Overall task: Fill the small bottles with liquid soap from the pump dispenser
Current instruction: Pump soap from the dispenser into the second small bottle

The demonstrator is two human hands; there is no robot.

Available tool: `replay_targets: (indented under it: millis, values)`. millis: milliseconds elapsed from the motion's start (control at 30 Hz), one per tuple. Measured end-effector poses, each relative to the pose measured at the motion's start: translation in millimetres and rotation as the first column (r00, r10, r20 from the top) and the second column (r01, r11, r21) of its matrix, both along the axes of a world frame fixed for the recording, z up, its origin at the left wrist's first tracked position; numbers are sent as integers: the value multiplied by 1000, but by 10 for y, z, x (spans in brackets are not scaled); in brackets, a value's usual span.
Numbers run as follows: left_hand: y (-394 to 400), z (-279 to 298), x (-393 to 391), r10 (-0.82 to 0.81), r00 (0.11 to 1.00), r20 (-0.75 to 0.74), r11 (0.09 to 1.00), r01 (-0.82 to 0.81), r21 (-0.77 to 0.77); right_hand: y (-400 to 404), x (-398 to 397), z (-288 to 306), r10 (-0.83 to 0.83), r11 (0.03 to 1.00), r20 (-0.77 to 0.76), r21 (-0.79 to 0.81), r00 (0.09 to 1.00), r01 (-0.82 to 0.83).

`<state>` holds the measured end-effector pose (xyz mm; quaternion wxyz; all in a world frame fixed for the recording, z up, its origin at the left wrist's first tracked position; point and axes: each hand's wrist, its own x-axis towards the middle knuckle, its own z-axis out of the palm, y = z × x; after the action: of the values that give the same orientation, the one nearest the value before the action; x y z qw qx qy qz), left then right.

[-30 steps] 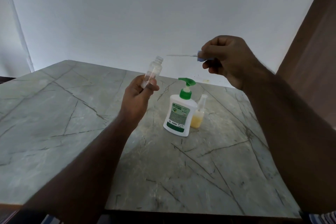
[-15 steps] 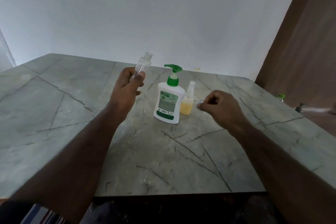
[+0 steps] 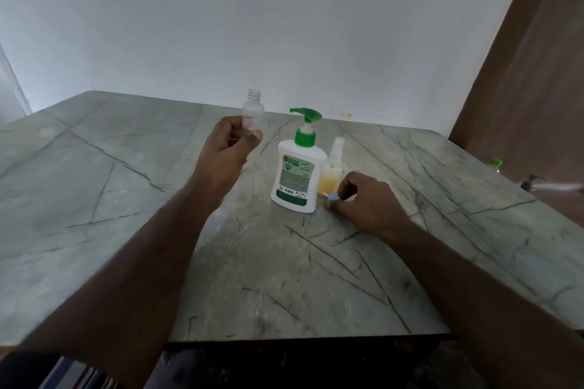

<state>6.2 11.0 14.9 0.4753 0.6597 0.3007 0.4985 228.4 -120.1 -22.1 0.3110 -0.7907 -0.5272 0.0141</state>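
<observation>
My left hand (image 3: 226, 155) holds an empty clear small bottle (image 3: 252, 110) upright above the table, its neck uncapped. A white pump dispenser (image 3: 297, 172) with a green pump head stands on the marble table (image 3: 126, 199). Just behind it on the right stands a second small bottle (image 3: 331, 174) with a spray top, partly filled with yellow soap. My right hand (image 3: 366, 199) rests low on the table right of the dispenser, fingers pinched on a small blue spray cap (image 3: 332, 197) with a thin tube.
A white wall rises behind the table. A brown wooden panel (image 3: 531, 88) stands at the right. Past the table's right edge, a green-capped item (image 3: 496, 163) and a dark pump top (image 3: 534, 181) are partly visible.
My right hand came down from head height to the table beside the dispenser, still pinching the blue cap. The left hand kept the empty bottle raised and turned it more upright.
</observation>
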Motion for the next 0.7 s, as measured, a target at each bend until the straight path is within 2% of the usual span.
replay_targets:
  millis: [100,200,267,333,400,500,600,700]
  values:
    - [7,-1,9,-7,1000,-4,1000,7,0,-34,-1,108,12,997,-17,75,1000,-11]
    - [-11,10,13,-16,1000,-8,1000,16,1,-46,-12,318,45,976,-169,218,985,-8]
    - [-21,13,11,-17,1000,-18,1000,17,9,-36,-56,508,138,940,-274,338,952,-39]
    - [-25,14,2,-22,999,-32,1000,22,9,-7,-138,683,254,902,-308,417,917,-110]
    - [-31,17,-11,-46,998,-39,999,46,0,51,-247,803,337,879,-278,434,900,-195]
    - [-37,19,-18,-83,993,-78,997,83,-6,164,-391,867,348,879,-151,396,925,-266]
    - [-31,5,-17,-118,984,-130,993,119,2,251,-470,855,292,878,-50,410,955,-247]
    - [-41,1,-9,-130,975,-179,990,137,28,307,-481,813,247,874,-21,436,969,-213]
